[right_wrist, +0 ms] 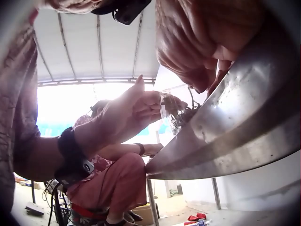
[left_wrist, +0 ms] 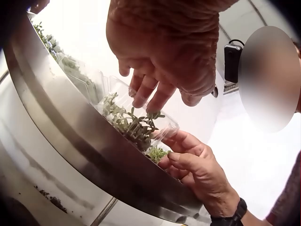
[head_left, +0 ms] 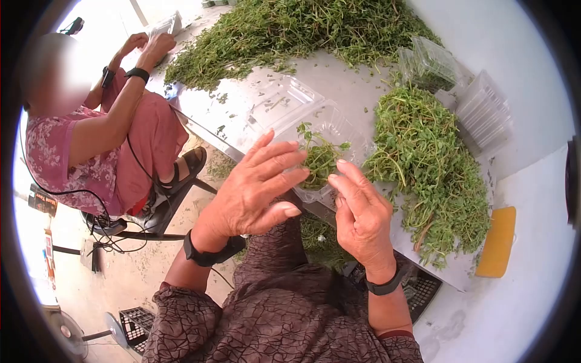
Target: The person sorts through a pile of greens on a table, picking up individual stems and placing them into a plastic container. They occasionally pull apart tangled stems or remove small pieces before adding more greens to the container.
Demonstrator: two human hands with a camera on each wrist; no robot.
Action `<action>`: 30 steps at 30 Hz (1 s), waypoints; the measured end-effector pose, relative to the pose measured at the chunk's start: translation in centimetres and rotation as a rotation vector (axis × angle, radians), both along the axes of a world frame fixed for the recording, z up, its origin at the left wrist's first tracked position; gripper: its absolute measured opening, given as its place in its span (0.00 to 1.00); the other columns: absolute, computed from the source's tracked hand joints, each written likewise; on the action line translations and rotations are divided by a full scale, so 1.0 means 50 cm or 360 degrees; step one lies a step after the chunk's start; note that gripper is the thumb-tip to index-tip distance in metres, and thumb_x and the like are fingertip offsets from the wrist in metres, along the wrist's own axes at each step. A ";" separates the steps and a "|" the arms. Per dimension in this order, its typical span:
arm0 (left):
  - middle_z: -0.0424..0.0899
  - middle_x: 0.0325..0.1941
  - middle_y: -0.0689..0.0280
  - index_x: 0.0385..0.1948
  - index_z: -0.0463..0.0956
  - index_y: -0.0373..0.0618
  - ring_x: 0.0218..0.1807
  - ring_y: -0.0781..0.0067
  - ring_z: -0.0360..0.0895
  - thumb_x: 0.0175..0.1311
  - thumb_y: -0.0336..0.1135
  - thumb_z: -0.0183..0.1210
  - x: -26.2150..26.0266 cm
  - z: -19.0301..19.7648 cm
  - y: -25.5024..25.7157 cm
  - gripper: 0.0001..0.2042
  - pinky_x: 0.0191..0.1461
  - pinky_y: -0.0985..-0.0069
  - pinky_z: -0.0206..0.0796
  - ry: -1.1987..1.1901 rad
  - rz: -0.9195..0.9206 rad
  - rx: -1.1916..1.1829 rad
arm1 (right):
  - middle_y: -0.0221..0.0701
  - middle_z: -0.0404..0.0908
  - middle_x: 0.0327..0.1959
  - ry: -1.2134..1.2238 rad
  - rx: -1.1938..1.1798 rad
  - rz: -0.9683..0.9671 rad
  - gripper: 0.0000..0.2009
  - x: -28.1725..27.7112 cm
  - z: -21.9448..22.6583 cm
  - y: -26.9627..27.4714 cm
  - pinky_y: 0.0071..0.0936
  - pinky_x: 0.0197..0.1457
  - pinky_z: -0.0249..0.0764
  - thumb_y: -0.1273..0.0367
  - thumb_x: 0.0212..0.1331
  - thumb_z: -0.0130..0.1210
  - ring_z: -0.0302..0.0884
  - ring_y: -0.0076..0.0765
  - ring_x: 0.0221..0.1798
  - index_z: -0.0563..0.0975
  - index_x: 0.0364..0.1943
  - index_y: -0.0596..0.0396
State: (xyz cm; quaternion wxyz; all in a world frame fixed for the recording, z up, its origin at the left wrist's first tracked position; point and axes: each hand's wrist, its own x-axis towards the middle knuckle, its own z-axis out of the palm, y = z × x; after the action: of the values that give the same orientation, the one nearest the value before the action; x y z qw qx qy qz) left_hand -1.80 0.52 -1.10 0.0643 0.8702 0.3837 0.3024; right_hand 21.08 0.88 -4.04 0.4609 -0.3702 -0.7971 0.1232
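A clear plastic clamshell box (head_left: 345,130) lies near the table's front edge, its lid (head_left: 287,100) folded back flat. Leafy green sprigs (head_left: 321,163) fill its near part, some stems poking above the rim. My left hand (head_left: 257,190) is over the box's left side, fingers extended and spread. In the left wrist view its fingertips hang right at the tops of the sprigs (left_wrist: 134,122). My right hand (head_left: 366,221) is at the box's near right corner, fingers loosely bent and thumb apart. The left wrist view shows that hand (left_wrist: 197,165) close beside a small green tuft (left_wrist: 157,153).
A big heap of greens (head_left: 315,30) covers the table's back; a smaller pile (head_left: 423,151) lies right. Stacked clear boxes (head_left: 484,115) and a yellow object (head_left: 496,242) stand by the wall. Another person (head_left: 103,133) sits at left, hands at another box (head_left: 166,27).
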 end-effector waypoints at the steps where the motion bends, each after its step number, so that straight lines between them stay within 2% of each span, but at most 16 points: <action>1: 0.79 0.59 0.56 0.51 0.79 0.43 0.68 0.51 0.69 0.69 0.61 0.47 -0.001 -0.004 0.002 0.29 0.77 0.44 0.44 -0.0013 -0.0002 0.0005 | 0.38 0.80 0.56 0.0003 -0.0007 -0.0004 0.22 0.000 0.001 -0.001 0.35 0.45 0.81 0.86 0.45 0.57 0.84 0.44 0.45 0.80 0.48 0.55; 3: 0.81 0.52 0.57 0.47 0.79 0.42 0.66 0.51 0.71 0.68 0.60 0.48 0.000 -0.011 0.007 0.27 0.78 0.43 0.44 0.0120 -0.0039 -0.0013 | 0.37 0.80 0.56 -0.0004 -0.0012 -0.0018 0.22 0.000 0.002 -0.003 0.35 0.45 0.81 0.86 0.45 0.57 0.84 0.45 0.45 0.81 0.47 0.55; 4: 0.80 0.44 0.59 0.42 0.79 0.42 0.61 0.52 0.73 0.67 0.60 0.52 0.004 -0.014 0.009 0.26 0.78 0.42 0.43 0.0032 -0.0029 0.0064 | 0.37 0.81 0.56 -0.0003 -0.0002 -0.0022 0.21 0.000 0.003 -0.003 0.35 0.45 0.81 0.86 0.45 0.57 0.84 0.45 0.45 0.81 0.47 0.55; 5: 0.80 0.44 0.59 0.42 0.79 0.42 0.61 0.52 0.73 0.67 0.60 0.52 0.005 -0.013 0.010 0.26 0.78 0.42 0.43 0.0025 -0.0034 0.0070 | 0.38 0.81 0.55 0.0000 0.0009 -0.0026 0.21 -0.001 0.003 -0.002 0.35 0.45 0.81 0.86 0.45 0.57 0.84 0.45 0.45 0.81 0.47 0.55; 7: 0.78 0.40 0.59 0.38 0.78 0.41 0.58 0.53 0.73 0.63 0.55 0.58 0.003 -0.009 0.010 0.22 0.77 0.43 0.43 0.0084 -0.0033 0.0107 | 0.38 0.81 0.55 0.0001 0.0013 -0.0022 0.21 -0.001 0.003 -0.001 0.35 0.45 0.81 0.86 0.46 0.57 0.85 0.45 0.45 0.81 0.46 0.55; 11: 0.77 0.39 0.60 0.35 0.78 0.41 0.56 0.54 0.73 0.63 0.55 0.58 0.003 -0.013 0.017 0.21 0.77 0.43 0.43 0.0079 -0.0045 0.0082 | 0.37 0.82 0.54 0.0026 0.0015 -0.0012 0.20 -0.003 0.004 0.000 0.35 0.44 0.82 0.86 0.46 0.57 0.85 0.45 0.44 0.81 0.45 0.54; 13: 0.78 0.41 0.59 0.39 0.78 0.42 0.59 0.52 0.74 0.68 0.58 0.51 0.000 -0.009 0.015 0.24 0.77 0.42 0.43 0.0114 -0.0024 0.0094 | 0.37 0.82 0.54 0.0019 0.0029 -0.0015 0.20 -0.002 0.002 0.002 0.35 0.44 0.82 0.86 0.46 0.57 0.85 0.45 0.43 0.81 0.45 0.54; 14: 0.78 0.41 0.59 0.39 0.78 0.42 0.59 0.52 0.74 0.68 0.58 0.51 0.002 -0.008 0.015 0.24 0.77 0.42 0.43 0.0113 -0.0026 0.0090 | 0.37 0.82 0.54 0.0016 0.0036 -0.0013 0.20 -0.002 0.001 0.001 0.35 0.44 0.82 0.86 0.46 0.57 0.85 0.45 0.43 0.81 0.45 0.54; 16: 0.80 0.47 0.57 0.43 0.79 0.42 0.63 0.52 0.72 0.70 0.61 0.45 0.004 -0.003 0.018 0.28 0.78 0.43 0.42 -0.0034 0.0084 0.0176 | 0.37 0.82 0.54 0.0018 0.0022 -0.0017 0.20 -0.002 0.003 0.000 0.35 0.44 0.82 0.86 0.46 0.57 0.85 0.45 0.43 0.81 0.45 0.54; 17: 0.80 0.47 0.57 0.43 0.79 0.42 0.63 0.52 0.72 0.70 0.61 0.45 0.003 0.000 0.019 0.28 0.78 0.43 0.42 -0.0032 0.0084 0.0172 | 0.37 0.82 0.54 0.0016 0.0014 -0.0015 0.20 -0.002 0.004 0.000 0.35 0.44 0.82 0.86 0.46 0.57 0.85 0.45 0.43 0.81 0.45 0.54; 19: 0.80 0.54 0.57 0.49 0.79 0.43 0.67 0.51 0.69 0.70 0.62 0.40 0.001 0.006 0.022 0.31 0.78 0.44 0.40 0.0018 -0.0037 0.0134 | 0.37 0.82 0.55 0.0009 0.0013 -0.0012 0.20 -0.001 0.001 0.000 0.35 0.45 0.82 0.86 0.46 0.57 0.85 0.45 0.44 0.81 0.45 0.54; 20: 0.80 0.54 0.57 0.49 0.79 0.43 0.67 0.51 0.69 0.70 0.62 0.40 0.002 0.004 0.022 0.31 0.78 0.44 0.40 0.0020 -0.0035 0.0134 | 0.37 0.81 0.55 -0.0001 0.0014 -0.0010 0.21 -0.001 0.001 0.001 0.35 0.45 0.82 0.86 0.46 0.57 0.85 0.45 0.45 0.81 0.46 0.54; 23: 0.80 0.55 0.58 0.50 0.80 0.41 0.67 0.51 0.69 0.69 0.61 0.45 0.012 0.002 0.026 0.29 0.78 0.44 0.39 0.0143 -0.0068 0.0070 | 0.37 0.81 0.56 -0.0031 -0.0016 -0.0012 0.21 0.001 0.008 -0.003 0.35 0.47 0.81 0.85 0.46 0.56 0.84 0.46 0.48 0.81 0.47 0.55; 25: 0.82 0.52 0.58 0.46 0.81 0.39 0.66 0.50 0.70 0.67 0.60 0.49 0.014 0.002 0.024 0.28 0.79 0.44 0.38 0.0155 -0.0042 -0.0006 | 0.37 0.81 0.56 -0.0002 -0.0001 -0.0024 0.21 0.001 0.007 -0.003 0.36 0.48 0.81 0.85 0.46 0.56 0.83 0.47 0.49 0.81 0.47 0.55; 30: 0.82 0.46 0.58 0.42 0.81 0.38 0.63 0.51 0.72 0.58 0.58 0.61 0.029 0.007 0.020 0.27 0.78 0.43 0.40 0.0152 -0.0046 0.0142 | 0.37 0.78 0.59 0.0021 -0.0039 0.0046 0.22 0.004 -0.004 -0.004 0.37 0.51 0.80 0.84 0.47 0.57 0.81 0.46 0.52 0.80 0.50 0.56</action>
State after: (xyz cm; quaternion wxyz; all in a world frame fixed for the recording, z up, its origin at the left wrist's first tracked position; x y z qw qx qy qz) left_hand -0.36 1.54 -0.74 0.0114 0.8911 0.3598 0.2763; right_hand 21.28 0.67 -4.21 0.4597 -0.3635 -0.7977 0.1421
